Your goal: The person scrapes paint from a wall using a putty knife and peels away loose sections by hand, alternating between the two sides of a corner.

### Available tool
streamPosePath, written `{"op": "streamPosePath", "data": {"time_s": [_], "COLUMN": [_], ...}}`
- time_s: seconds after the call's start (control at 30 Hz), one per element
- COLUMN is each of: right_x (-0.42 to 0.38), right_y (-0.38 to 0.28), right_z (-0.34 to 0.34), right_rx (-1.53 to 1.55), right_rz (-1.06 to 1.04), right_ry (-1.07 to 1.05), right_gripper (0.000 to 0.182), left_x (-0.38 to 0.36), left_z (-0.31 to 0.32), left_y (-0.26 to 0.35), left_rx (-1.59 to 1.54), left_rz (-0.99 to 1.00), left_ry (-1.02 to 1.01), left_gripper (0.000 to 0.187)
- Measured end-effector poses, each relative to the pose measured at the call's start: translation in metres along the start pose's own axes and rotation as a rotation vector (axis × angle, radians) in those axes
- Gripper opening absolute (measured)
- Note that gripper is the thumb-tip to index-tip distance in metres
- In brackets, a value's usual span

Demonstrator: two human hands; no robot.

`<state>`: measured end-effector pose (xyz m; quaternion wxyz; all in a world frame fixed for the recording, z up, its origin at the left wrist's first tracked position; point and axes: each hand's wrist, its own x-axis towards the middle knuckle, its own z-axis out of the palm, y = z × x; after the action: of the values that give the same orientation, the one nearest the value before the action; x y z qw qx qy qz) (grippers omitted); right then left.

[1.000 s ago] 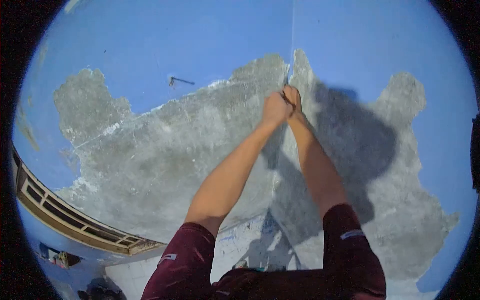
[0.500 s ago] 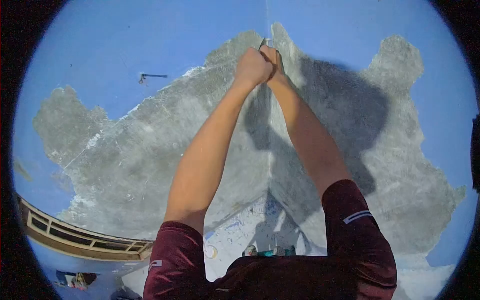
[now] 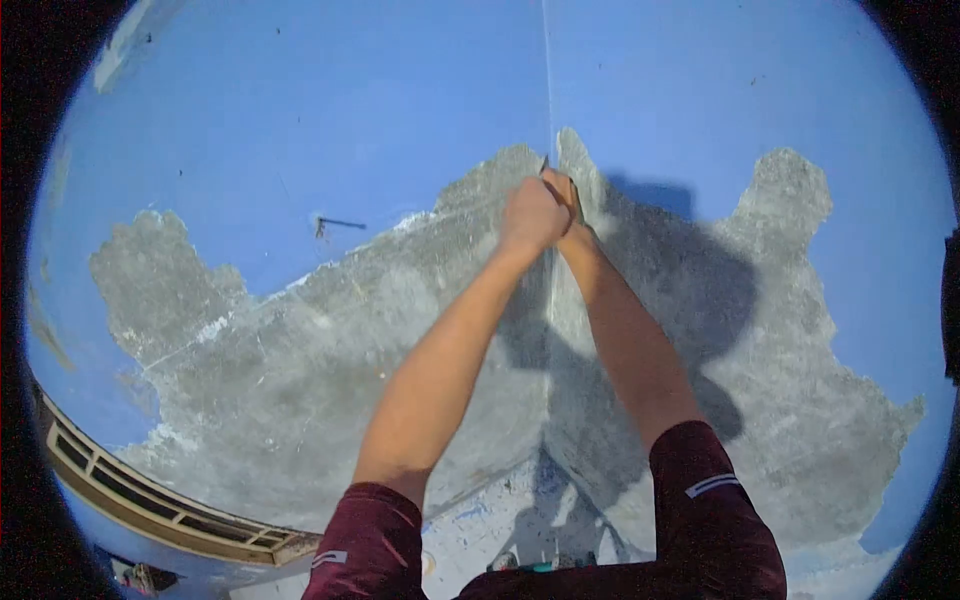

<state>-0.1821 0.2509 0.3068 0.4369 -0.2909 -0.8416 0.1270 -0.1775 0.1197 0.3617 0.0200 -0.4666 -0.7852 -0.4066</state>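
Observation:
My two hands are stretched out together at the inside corner of a blue wall [image 3: 400, 110]. My left hand [image 3: 535, 213] is closed, pressed up against my right hand [image 3: 571, 200], which is also closed. A thin dark blade [image 3: 545, 164], looking like that of a scraper, pokes out above the knuckles, its tip right at the corner line. The handle is hidden inside my fingers. Around and below the hands spreads a bare grey plaster patch [image 3: 330, 370], with ragged paint edges just above the blade.
A bent metal hook [image 3: 340, 222] sticks out of the left wall. Lower left runs a cream window-like frame [image 3: 160, 500] with dark openings. Between my arms, a pale, speckled floor [image 3: 490, 510] shows at the foot of the corner. My shadow falls across the right wall.
The view has tilted up, so walls and hands sit lower and more blue wall shows above. Both hands stay together around the tool near the top of the grey patch.

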Motion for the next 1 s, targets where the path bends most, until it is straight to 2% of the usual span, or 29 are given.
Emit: {"op": "streamPosePath", "data": {"time_s": [0.03, 0.13, 0.27, 0.33, 0.4, 0.43, 0.47, 0.53, 0.6, 0.67, 0.77, 0.87, 0.9, 0.93, 1.0], "right_x": [0.002, -0.009, -0.011, -0.011, -0.004, -0.002, -0.003, -0.001, 0.004, 0.002, -0.011, -0.015, -0.012, -0.011, -0.001], "right_y": [0.006, 0.003, -0.019, -0.014, 0.002, 0.012, 0.023, 0.032, 0.035, 0.022, -0.013, -0.024, -0.017, -0.013, -0.012], "right_z": [0.001, -0.008, -0.012, -0.006, -0.001, -0.007, -0.013, -0.008, 0.007, 0.004, -0.007, -0.012, -0.004, 0.005, 0.012], "right_rx": [0.024, 0.057, -0.012, 0.016, -0.006, -0.01, 0.184, 0.376, 0.326, 0.209, -0.045, -0.064, -0.083, -0.081, -0.212], "right_rz": [-0.119, -0.105, -0.142, -0.132, -0.232, -0.232, -0.328, -0.424, -0.4, -0.423, -0.127, -0.026, -0.069, -0.069, -0.021], "right_ry": [0.062, -0.09, -0.076, -0.116, 0.056, 0.053, 0.045, 0.012, 0.036, 0.045, -0.123, -0.068, 0.027, 0.025, 0.108], "right_gripper": [0.02, 0.019, 0.022, 0.026, 0.028, 0.028, 0.027, 0.026, 0.024, 0.022, 0.016, 0.015, 0.015, 0.015, 0.016], "left_x": [0.003, 0.004, -0.013, -0.01, -0.008, -0.009, -0.006, 0.003, -0.011, -0.007, -0.001, 0.003, 0.0, 0.001, 0.007], "left_z": [0.003, 0.0, -0.02, -0.028, -0.024, -0.016, -0.007, 0.013, 0.006, -0.007, -0.007, -0.006, -0.009, -0.007, -0.011], "left_y": [0.0, -0.014, -0.007, -0.009, 0.002, 0.006, 0.008, 0.01, 0.016, 0.002, -0.02, -0.027, -0.022, -0.022, -0.018], "left_rx": [0.028, 0.03, 0.002, -0.038, -0.027, -0.021, -0.025, 0.016, 0.014, -0.082, -0.071, -0.098, -0.123, -0.121, -0.059], "left_rz": [0.01, 0.045, -0.004, -0.04, 0.009, 0.047, 0.036, 0.041, -0.011, -0.078, -0.095, -0.028, -0.034, -0.036, -0.001], "left_ry": [-0.017, -0.058, -0.029, -0.183, -0.155, -0.137, -0.145, -0.11, -0.083, -0.164, -0.112, -0.126, -0.115, -0.115, -0.094], "left_gripper": [0.03, 0.033, 0.033, 0.034, 0.033, 0.032, 0.032, 0.033, 0.036, 0.037, 0.038, 0.036, 0.035, 0.035, 0.036]}}
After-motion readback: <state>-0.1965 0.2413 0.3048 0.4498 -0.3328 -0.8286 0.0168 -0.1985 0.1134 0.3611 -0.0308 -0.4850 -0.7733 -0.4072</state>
